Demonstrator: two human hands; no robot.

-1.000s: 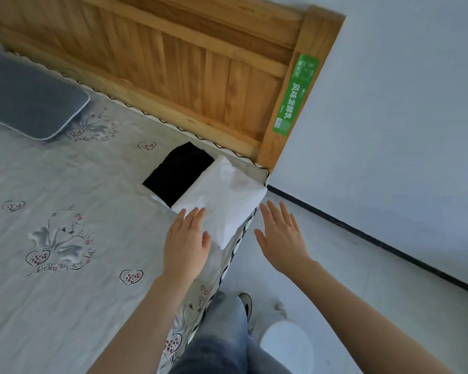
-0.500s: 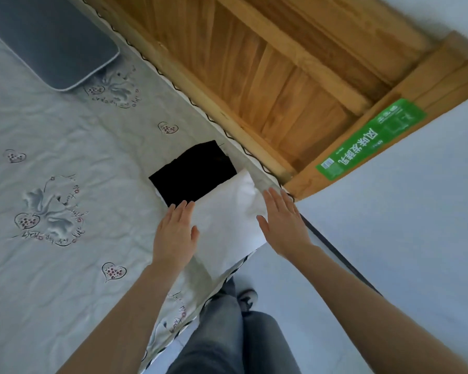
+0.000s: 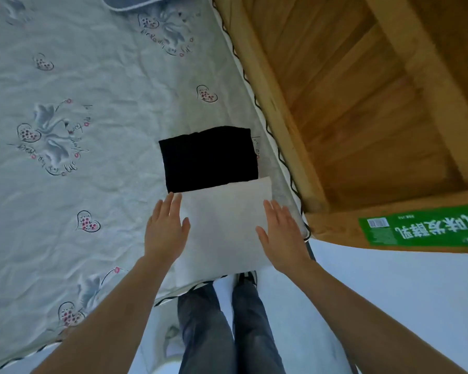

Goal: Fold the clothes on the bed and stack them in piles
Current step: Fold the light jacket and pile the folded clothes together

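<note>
We hold our left hand (image 3: 164,233) and right hand (image 3: 281,236) flat, fingers (image 3: 170,205) straight and gripping nothing, one at each side edge of the folded white cloth (image 3: 223,228). The white cloth lies between our fingers at the corner of the bed (image 3: 92,171). Just beyond our fingertips, the folded black cloth (image 3: 210,159) touches its far edge.

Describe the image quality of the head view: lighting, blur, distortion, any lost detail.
Head view: soft, even daylight with no hard shadows; wide-angle lens bends the headboard and bed edge; the black garment is crushed to flat black, folds unreadable; the white garment is near blown out between the left hand and right hand; slight softness overall, label text still legible.
</note>
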